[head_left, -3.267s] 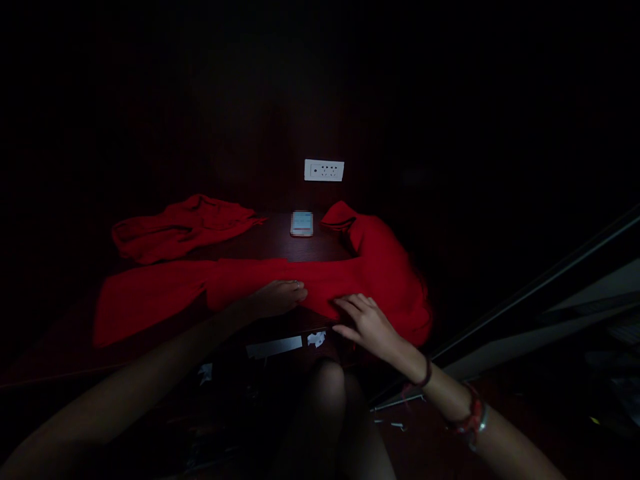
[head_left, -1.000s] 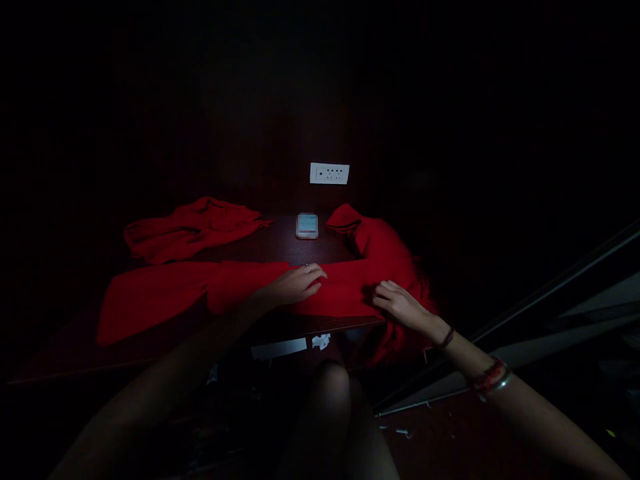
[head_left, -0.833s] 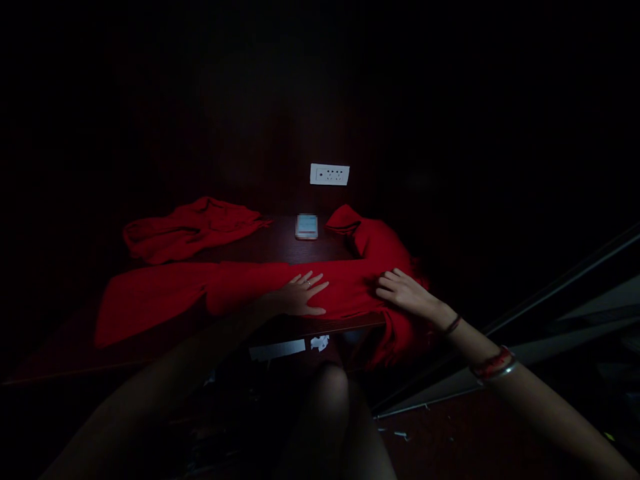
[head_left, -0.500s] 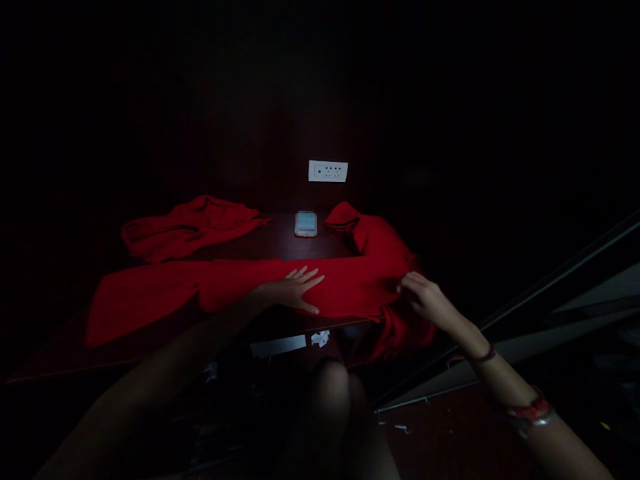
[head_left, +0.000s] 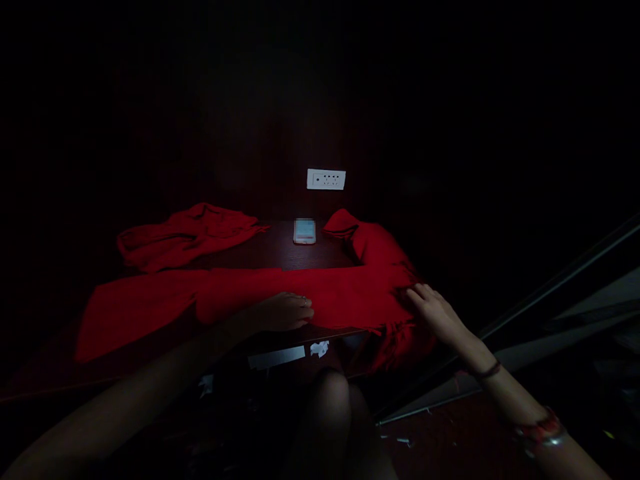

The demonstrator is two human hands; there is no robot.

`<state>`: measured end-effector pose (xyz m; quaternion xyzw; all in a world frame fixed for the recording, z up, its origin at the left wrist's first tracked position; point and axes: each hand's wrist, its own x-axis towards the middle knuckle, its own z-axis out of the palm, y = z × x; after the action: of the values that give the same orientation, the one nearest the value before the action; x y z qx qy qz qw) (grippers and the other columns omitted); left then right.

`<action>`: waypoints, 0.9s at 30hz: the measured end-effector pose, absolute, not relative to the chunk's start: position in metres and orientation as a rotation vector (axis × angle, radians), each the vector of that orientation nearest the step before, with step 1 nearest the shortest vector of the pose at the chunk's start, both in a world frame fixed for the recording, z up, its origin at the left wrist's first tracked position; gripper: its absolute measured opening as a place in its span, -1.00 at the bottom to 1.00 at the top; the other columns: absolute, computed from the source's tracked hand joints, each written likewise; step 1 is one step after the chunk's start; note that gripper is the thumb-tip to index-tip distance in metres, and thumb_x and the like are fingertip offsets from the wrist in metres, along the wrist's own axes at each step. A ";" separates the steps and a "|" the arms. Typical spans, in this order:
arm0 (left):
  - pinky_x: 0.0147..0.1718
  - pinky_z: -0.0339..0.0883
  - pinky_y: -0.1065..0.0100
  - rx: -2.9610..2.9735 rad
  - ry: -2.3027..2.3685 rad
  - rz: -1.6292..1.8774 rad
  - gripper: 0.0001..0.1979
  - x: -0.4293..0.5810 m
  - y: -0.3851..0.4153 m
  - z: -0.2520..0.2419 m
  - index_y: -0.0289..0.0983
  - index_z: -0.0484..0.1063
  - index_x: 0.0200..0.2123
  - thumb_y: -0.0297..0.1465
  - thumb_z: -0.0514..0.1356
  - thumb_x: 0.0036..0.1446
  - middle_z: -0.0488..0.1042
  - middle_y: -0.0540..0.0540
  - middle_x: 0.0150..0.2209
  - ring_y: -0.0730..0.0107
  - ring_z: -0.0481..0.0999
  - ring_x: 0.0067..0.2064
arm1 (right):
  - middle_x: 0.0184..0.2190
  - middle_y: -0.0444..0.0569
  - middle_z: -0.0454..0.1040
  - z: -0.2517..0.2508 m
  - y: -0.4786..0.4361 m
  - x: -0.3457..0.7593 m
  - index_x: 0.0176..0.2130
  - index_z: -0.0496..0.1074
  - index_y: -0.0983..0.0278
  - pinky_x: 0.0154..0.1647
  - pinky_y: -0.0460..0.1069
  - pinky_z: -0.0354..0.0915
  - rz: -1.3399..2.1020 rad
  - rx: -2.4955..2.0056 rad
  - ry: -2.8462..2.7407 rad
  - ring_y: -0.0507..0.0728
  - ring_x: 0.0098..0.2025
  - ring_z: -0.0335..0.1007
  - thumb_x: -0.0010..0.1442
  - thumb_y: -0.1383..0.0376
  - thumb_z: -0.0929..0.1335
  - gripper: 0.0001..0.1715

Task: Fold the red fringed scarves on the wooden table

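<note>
A long red cloth (head_left: pixel 340 293) lies stretched across the dark table, bending back at its right end. My left hand (head_left: pixel 285 312) rests palm down on it near the front edge, its fingers close together and slightly bent. At the cloth's right end, my right hand (head_left: pixel 440 317) touches the fabric with fingers reaching out over it; the exact contact is dim. Red folds with a fringed-looking edge (head_left: pixel 393 343) hang below the table edge beside this hand. A second, crumpled red cloth (head_left: pixel 190 233) lies farther back on the left.
A phone (head_left: pixel 305 231) with a lit screen lies at the back of the table (head_left: pixel 275 250). Above it, a white socket panel (head_left: pixel 326 179) is on the dark wall. White scraps (head_left: pixel 320 349) show under the front edge, above my knee (head_left: pixel 331 400).
My left hand has drawn its spread fingers together and moved slightly left and nearer me. My right hand's fingers have straightened from a bent pose at the cloth's right end.
</note>
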<state>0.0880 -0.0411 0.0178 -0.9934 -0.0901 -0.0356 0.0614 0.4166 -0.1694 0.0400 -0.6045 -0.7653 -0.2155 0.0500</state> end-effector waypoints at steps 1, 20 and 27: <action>-0.33 0.17 0.41 -3.035 -0.281 -0.126 -0.91 0.086 -0.040 0.017 -0.25 0.29 -0.38 -0.40 0.01 0.08 0.34 -0.03 -0.35 0.41 0.32 -0.30 | -0.28 0.06 0.30 0.046 -0.168 0.419 -0.21 0.31 0.30 -0.29 -0.01 0.15 -0.733 -1.883 -2.255 0.14 -0.25 0.18 -0.01 0.50 0.17 -0.66; -0.40 0.11 0.47 -3.396 -0.611 -0.130 -0.89 0.088 -0.042 0.029 -0.25 0.22 -0.32 -0.45 0.04 0.00 0.27 0.04 -0.45 0.47 0.26 -0.40 | -0.31 0.06 0.35 0.067 -0.153 0.389 -0.34 0.38 0.35 -0.28 -0.09 0.17 -0.056 -1.933 -2.389 0.05 -0.31 0.27 0.03 0.44 0.19 -0.78; -0.40 0.09 0.46 -3.369 -0.619 -0.299 -0.85 0.084 -0.042 0.020 -0.30 0.24 -0.48 -0.39 -0.03 0.09 0.25 0.02 -0.45 0.49 0.22 -0.41 | -0.30 0.03 0.34 0.013 -0.128 0.260 -0.23 0.32 0.31 -0.19 0.00 0.14 -0.215 -1.549 -2.475 0.11 -0.23 0.21 0.12 0.20 0.19 -0.71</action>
<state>0.0842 -0.0417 0.0198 -0.9690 -0.1781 -0.0859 -0.1479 0.2604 -0.1278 0.0134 -0.5261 -0.8405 -0.0729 0.1067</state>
